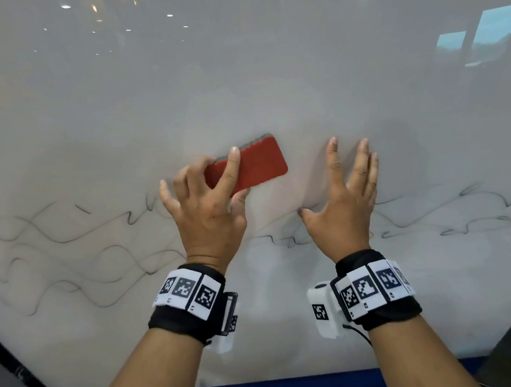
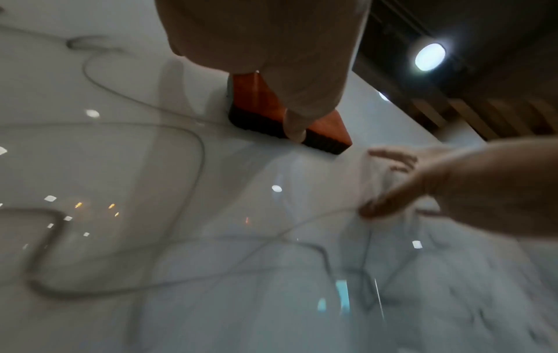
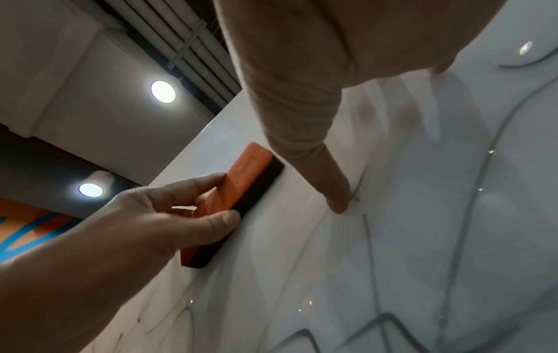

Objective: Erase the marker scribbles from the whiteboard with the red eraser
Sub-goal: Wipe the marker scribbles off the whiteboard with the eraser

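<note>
Head view: your left hand [image 1: 206,216] pinches the red eraser [image 1: 257,165] flat against the whiteboard [image 1: 265,52], above black scribbles [image 1: 66,252] (your wrists hide the middle strokes), while your right hand [image 1: 343,206] rests open-fingered beside it.

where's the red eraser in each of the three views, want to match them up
Head: the red eraser sits just left of centre, flat on the whiteboard, gripped by the left hand.
Left wrist: upper centre, under the palm, dark felt side against the board.
Right wrist: left of centre, seen edge-on, fingers round it.
Shared landmark: the right hand's thumb touching a scribble line, beside the eraser in all views.
</note>
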Available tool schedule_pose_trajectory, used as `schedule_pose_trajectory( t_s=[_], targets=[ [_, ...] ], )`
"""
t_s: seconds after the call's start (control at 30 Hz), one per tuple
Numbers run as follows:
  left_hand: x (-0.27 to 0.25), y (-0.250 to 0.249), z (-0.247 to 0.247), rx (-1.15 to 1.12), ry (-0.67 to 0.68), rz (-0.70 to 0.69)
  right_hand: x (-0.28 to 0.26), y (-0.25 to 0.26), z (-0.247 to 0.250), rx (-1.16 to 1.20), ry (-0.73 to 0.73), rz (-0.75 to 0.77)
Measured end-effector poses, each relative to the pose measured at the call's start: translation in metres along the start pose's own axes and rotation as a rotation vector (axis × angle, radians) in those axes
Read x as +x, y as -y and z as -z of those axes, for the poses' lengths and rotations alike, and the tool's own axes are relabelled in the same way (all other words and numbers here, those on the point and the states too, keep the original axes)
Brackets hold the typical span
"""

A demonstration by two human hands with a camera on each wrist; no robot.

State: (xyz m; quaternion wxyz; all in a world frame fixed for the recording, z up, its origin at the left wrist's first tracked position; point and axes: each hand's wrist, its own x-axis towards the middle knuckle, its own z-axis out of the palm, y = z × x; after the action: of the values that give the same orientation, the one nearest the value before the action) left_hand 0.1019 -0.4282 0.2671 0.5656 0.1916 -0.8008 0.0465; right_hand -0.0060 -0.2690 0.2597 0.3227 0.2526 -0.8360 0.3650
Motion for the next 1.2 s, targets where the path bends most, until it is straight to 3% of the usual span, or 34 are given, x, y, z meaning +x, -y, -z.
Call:
schedule_pose_trajectory(
  t_s=[0.13, 0.33, 0.53, 0.7, 0.73, 0.83, 0.9, 1.07, 1.1, 1.2],
  targets=[
    [-0.006, 0.010, -0.001, 0.063, 0.016, -0.229, -0.001, 0.002, 0.000, 0.011, -0.017, -0.004],
    [-0.008, 0.003, 0.000, -0.082, -0.093, 0.076, 0.000, 0.005, 0.003, 0.015, 0.006, -0.014],
    [-0.014, 0.008, -0.002, -0.070, -0.002, -0.148, -0.001, 0.008, 0.002, 0.016, -0.012, -0.019],
    [-0.012, 0.003, -0.001, -0.244, -0.140, 0.267, 0.000, 0.008, 0.002, 0.009, 0.010, -0.027],
    [-0.015, -0.003, -0.002, -0.242, -0.126, 0.248, -0.001, 0.008, 0.001, 0.010, 0.006, -0.028],
    [-0.031, -0.012, -0.008, -0.169, -0.018, -0.029, -0.001, 0.008, 0.001, 0.026, -0.007, -0.025],
    [-0.032, -0.002, -0.008, -0.142, -0.010, -0.084, -0.001, 0.008, 0.001, 0.023, -0.011, -0.020],
    [-0.023, 0.013, -0.005, -0.234, -0.170, 0.307, 0.000, 0.005, 0.002, 0.032, 0.018, -0.017],
    [-0.023, 0.012, -0.005, -0.224, -0.165, 0.291, -0.001, 0.005, 0.002, 0.035, 0.016, -0.016],
    [-0.025, 0.017, -0.004, -0.165, -0.104, 0.059, -0.003, 0.013, 0.001, 0.055, -0.009, -0.028]
  ],
)
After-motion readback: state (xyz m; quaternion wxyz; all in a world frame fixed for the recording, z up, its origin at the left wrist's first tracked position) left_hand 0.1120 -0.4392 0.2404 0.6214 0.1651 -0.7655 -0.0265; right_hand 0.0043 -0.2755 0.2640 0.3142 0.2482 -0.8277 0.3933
